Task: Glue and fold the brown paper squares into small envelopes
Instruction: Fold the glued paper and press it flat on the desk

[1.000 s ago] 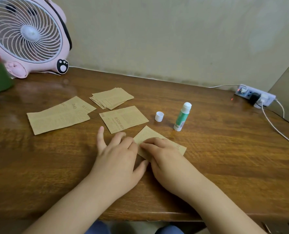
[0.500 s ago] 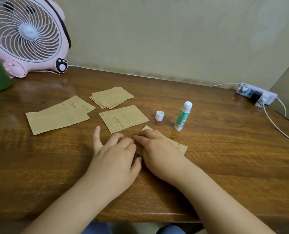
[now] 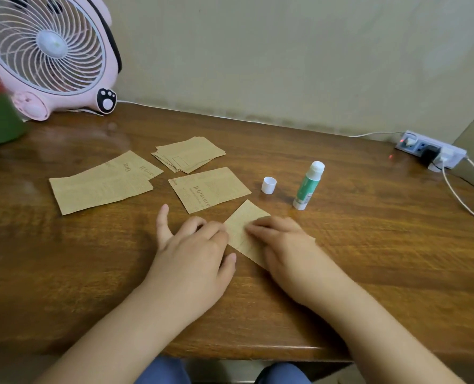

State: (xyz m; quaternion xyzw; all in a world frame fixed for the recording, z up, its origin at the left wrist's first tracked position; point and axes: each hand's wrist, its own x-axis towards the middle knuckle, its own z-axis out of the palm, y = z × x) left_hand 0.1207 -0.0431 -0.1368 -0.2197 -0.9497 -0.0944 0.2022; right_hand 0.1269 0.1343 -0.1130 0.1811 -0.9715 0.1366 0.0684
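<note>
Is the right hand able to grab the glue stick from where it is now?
Probably yes. The glue stick stands upright just beyond the right hand, with only bare table between them. That hand is pressing the folded paper, so it would have to let go first.

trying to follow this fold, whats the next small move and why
Probably run the right hand along the small folded brown paper piece to press the crease flat, while the left hand steadies its edge; both hands already rest on it, and the uncapped green glue stick stands aside.
</note>
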